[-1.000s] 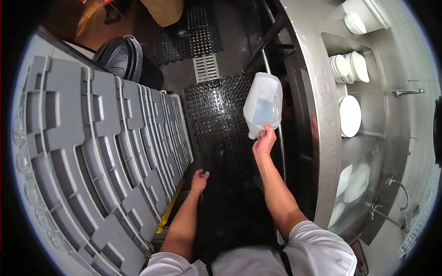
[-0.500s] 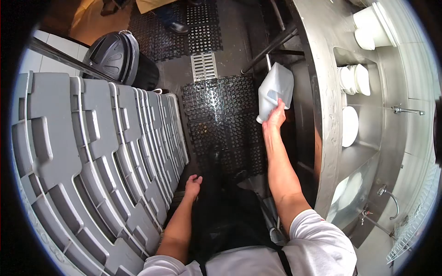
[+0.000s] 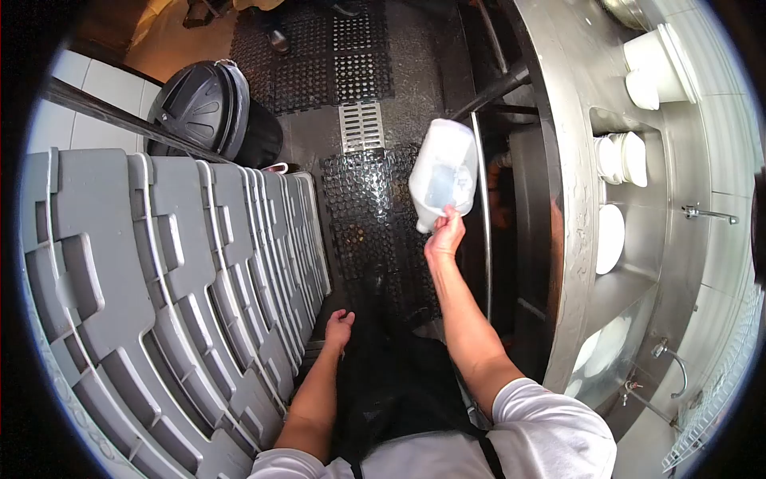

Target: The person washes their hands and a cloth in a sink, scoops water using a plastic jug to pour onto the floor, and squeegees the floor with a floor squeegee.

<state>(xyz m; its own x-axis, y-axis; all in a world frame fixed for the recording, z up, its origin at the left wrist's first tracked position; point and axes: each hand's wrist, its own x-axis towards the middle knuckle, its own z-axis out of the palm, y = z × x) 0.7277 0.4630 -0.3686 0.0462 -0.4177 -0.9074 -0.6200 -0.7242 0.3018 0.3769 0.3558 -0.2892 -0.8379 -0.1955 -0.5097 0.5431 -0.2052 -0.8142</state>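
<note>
My right hand [image 3: 445, 234] is closed around the handle of a translucent white plastic jug [image 3: 447, 164]. The jug is tilted, its neck pointing down toward me and its base away, over the floor beside the steel counter. Low at my left side, my left hand [image 3: 341, 327] hangs with its fingers curled in and nothing visible in them. It is close to the stacked grey plastic panels or lids [image 3: 96, 319], apart from them as far as I can see.
A steel sink counter [image 3: 570, 184] runs along my right, with white dishes [image 3: 610, 239], white containers [image 3: 658, 68] and a tap [image 3: 710, 214]. A lidded black bin [image 3: 195, 112] stands ahead left. Black rubber mats [image 3: 359, 188] and a drain grate [image 3: 361, 126] cover the floor. Another person's shoe [image 3: 278, 41] shows at the top.
My right hand has swung the jug left, away from under the counter edge and out over the floor mat. The other person's foot at the top has shifted left. My left hand stays low.
</note>
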